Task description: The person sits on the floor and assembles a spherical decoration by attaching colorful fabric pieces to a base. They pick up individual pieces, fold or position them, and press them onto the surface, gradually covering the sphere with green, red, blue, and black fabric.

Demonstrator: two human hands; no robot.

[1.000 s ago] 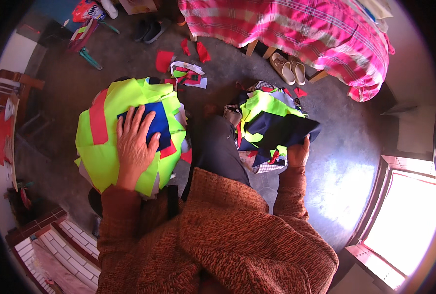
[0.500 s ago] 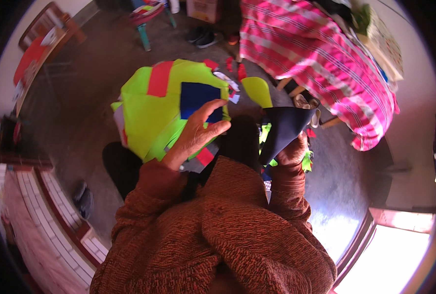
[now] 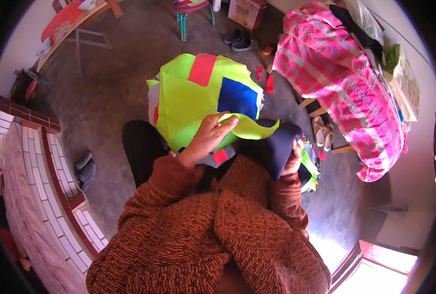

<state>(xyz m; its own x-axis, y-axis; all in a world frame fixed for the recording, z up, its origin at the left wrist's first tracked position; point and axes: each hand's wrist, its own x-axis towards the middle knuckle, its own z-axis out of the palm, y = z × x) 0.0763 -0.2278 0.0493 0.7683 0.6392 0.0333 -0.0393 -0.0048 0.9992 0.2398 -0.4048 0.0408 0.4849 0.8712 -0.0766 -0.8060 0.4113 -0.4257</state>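
Note:
My left hand (image 3: 209, 137) pinches a lime-yellow cloth piece (image 3: 252, 129) between thumb and fingers. The strip's free end curves rightward over my knee, beside a dark navy cloth piece (image 3: 278, 149). Closed on the navy cloth's right edge is my right hand (image 3: 292, 160), its fingers partly hidden by the fabric. In front of my knees rests a broad heap of lime-yellow cloth (image 3: 183, 105). On the heap lie a red patch (image 3: 203, 69) and a blue square (image 3: 238, 98).
Lime and dark scraps (image 3: 308, 169) lie right of my knee. Red scraps (image 3: 269, 83) are on the floor. A pink plaid cloth (image 3: 331, 88) covers furniture at right, with pale shoes (image 3: 322, 132) beside it. Dark shoes (image 3: 242, 40) and a cardboard box (image 3: 247, 12) stand farther back.
The left hand, open and empty before, now grips a lime-yellow piece. The right hand has lowered the navy cloth toward my knee. The whole view has shifted.

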